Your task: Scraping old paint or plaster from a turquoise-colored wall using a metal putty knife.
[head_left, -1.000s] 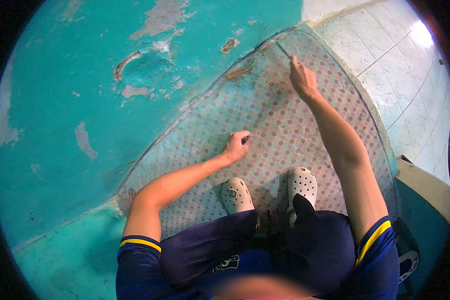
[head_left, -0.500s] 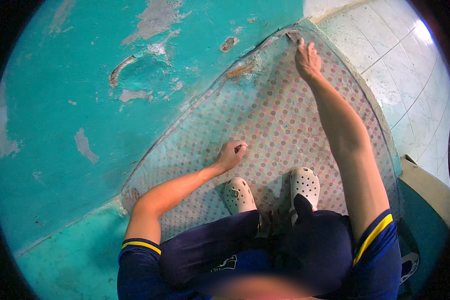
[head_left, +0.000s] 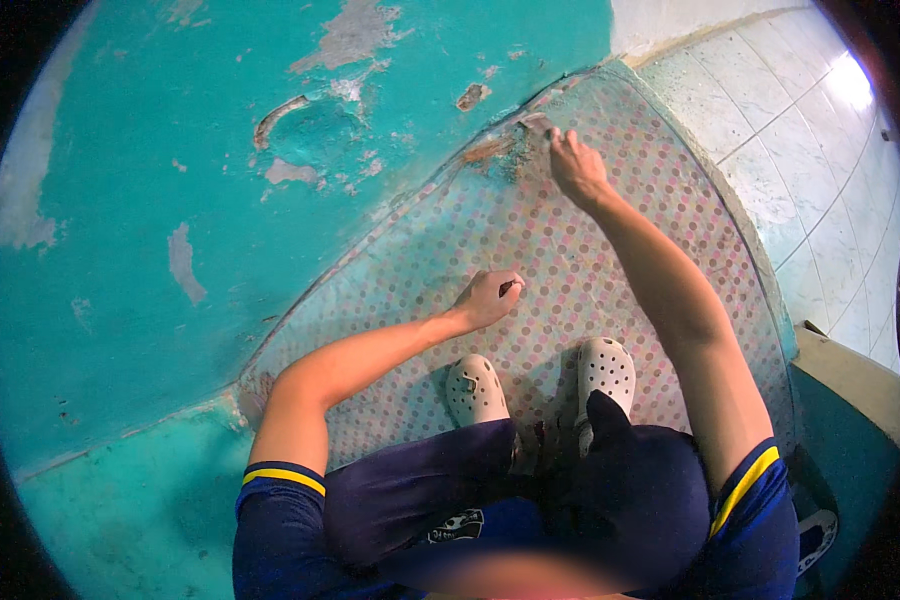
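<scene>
Scraping, it seems: right hand (head_left: 577,163) grips a flat scraper (head_left: 535,122) near the teal wall (head_left: 260,235); left hand (head_left: 488,299), farther from it, curls closed, contents unclear. Next stroke calls for a low blade toward the wall.

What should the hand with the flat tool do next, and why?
Perhaps the right hand should draw the flat tool a little toward the person, because the blade is just beyond a small patch of crumbs that lies on the dotted floor by the wall.
</scene>
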`<state>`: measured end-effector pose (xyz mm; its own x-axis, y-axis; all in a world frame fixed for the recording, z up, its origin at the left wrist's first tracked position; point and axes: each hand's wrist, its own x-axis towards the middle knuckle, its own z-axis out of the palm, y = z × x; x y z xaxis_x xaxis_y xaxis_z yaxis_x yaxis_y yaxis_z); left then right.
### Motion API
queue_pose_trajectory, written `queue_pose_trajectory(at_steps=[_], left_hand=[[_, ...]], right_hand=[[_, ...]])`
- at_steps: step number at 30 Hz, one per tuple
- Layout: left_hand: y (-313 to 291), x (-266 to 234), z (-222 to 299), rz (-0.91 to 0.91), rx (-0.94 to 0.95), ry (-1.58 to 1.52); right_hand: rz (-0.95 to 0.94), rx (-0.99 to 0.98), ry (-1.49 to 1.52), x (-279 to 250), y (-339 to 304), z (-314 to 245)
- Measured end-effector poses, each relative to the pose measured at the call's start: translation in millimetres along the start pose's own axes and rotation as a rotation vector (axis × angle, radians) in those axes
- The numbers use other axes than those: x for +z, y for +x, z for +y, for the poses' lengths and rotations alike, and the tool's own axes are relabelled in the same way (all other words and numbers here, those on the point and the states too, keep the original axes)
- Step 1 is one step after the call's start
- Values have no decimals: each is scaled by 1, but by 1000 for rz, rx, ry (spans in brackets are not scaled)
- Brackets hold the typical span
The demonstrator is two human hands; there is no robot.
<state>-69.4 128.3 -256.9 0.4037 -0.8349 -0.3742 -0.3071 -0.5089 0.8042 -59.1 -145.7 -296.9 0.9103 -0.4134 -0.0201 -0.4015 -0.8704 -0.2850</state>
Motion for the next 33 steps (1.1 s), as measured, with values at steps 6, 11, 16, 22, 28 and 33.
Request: queue_pose_trajectory(at_steps=[6,11,16,22,28,33], left_hand=[[-13,-1,-28,6,39,124],[-34,3,-45,-46,-82,-24],[-43,5,-50,1,-31,61],[-33,3,-22,-73,-45,88],[-25,8,-16,-117,85,60],[-33,15,-26,-255,100,143]], right_hand=[[98,162,-107,-17,17,60],[115,223,-121,-17,30,85],[-40,117,-141,-8,39,32],[-168,-76,-77,-23,33,6],[-99,-55,-3,-48,2,12],[-13,-55,-50,-55,-21,21]])
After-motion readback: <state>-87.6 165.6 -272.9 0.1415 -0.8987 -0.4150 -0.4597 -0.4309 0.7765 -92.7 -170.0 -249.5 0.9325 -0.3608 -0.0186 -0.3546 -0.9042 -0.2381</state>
